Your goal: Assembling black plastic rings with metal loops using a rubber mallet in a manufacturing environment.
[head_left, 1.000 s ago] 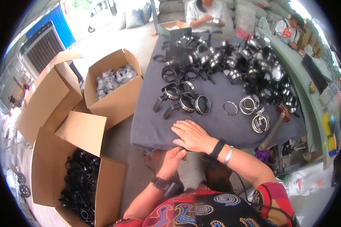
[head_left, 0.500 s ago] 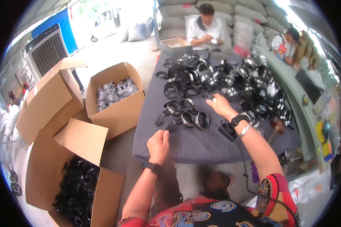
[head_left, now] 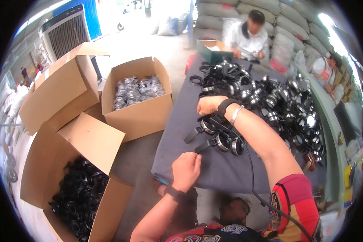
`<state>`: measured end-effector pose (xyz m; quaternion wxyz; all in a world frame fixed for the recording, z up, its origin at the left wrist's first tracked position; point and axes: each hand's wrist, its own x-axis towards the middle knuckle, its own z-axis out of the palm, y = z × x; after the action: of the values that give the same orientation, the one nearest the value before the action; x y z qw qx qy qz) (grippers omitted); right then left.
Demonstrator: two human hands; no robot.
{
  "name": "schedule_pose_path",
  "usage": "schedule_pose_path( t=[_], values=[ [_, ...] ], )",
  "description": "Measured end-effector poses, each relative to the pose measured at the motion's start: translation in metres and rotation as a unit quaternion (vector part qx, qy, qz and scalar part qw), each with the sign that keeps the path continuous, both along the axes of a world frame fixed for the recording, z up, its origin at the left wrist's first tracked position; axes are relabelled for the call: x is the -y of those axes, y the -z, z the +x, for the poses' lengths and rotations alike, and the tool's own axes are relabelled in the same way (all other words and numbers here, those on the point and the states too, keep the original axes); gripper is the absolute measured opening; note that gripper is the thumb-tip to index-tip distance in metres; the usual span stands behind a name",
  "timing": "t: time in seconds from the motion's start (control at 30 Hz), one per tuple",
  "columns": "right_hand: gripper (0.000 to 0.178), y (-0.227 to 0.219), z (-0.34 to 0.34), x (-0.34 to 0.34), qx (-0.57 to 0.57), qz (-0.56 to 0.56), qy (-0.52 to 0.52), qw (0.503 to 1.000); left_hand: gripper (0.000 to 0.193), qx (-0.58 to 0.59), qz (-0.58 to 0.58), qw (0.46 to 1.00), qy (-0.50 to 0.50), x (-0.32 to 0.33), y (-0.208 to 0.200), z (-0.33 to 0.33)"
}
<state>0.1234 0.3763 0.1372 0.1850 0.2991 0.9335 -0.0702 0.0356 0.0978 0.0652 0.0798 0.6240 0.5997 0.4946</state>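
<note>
Right hand (head_left: pixel 207 105) reaches over the grey table (head_left: pixel 213 169), fingers curled at a black strap (head_left: pixel 207 93) in the clamp pile (head_left: pixel 250 86). Left hand (head_left: pixel 186 170) rests at the near edge, loosely bent, holding nothing.

Black strapped ring clamps (head_left: pixel 217 135) with shiny metal rims lie flat in a loose cluster on the grey table cloth (head_left: pixel 181 133), their straps trailing left, under the outstretched forearm.

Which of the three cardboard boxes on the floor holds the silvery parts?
The middle box, the one standing against the grey table. It holds silvery wrapped parts; the nearest box holds black rings, and the far-left box shows nothing inside.
</note>
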Motion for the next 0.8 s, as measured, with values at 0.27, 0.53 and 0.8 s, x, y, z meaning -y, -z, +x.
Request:
schedule_pose_path(
  t=[0.27, 0.53, 0.8],
  values=[
    [0.026, -0.042, 0.01, 0.018, -0.245, -0.129, 0.263, 0.924, 0.014, 0.006, 0.025, 1.0, -0.001, -0.002, 0.0, -0.005],
    [0.01, -0.083, 0.087, 0.114, -0.675, -0.137, 0.228, 0.688, 0.016, 0.021, -0.003, 1.0, 0.004, 0.003, 0.003, 0.0],
    [0.01, -0.027, 0.11, 0.268, -0.784, -0.276, 0.241, 0.501, 0.028, 0.519, -0.131, 0.796, 0.283, 0.05, -0.029, 0.044]
  ],
)
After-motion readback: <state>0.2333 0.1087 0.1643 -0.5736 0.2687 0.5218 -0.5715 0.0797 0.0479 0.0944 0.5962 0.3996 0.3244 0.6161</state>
